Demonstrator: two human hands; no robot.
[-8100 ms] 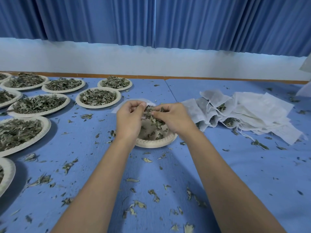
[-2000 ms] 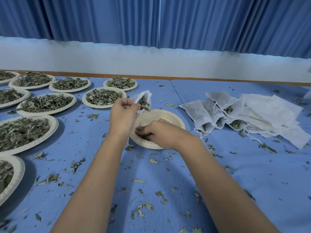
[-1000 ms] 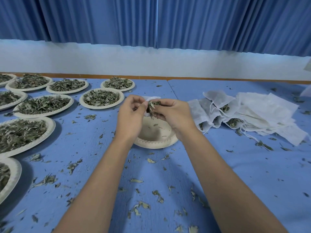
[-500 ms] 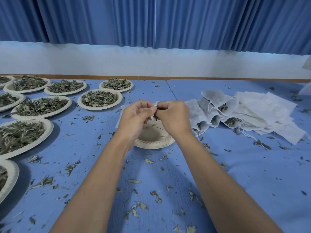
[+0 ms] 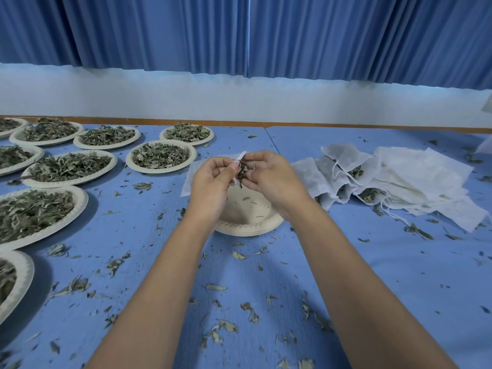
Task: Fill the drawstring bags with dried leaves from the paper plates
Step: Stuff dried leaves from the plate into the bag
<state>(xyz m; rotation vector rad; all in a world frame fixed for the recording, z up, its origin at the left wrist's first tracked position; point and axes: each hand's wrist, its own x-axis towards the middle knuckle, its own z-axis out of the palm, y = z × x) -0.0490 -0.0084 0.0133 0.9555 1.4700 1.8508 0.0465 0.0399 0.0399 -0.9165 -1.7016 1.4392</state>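
Fingers of my left hand (image 5: 210, 179) pinch the small white fabric drawstring bag (image 5: 241, 156) above the near-bare round paper plate (image 5: 247, 227) — those of my right hand (image 5: 271, 177) clamp dark dried leaves (image 5: 242, 172) at its mouth; I'd push them deep.

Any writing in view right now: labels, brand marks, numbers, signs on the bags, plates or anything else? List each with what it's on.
None: no words, labels, brands, numbers or signs show anywhere in the head view. The paper plates, the drawstring bags, the table cover, the curtain and the wall are all plain.
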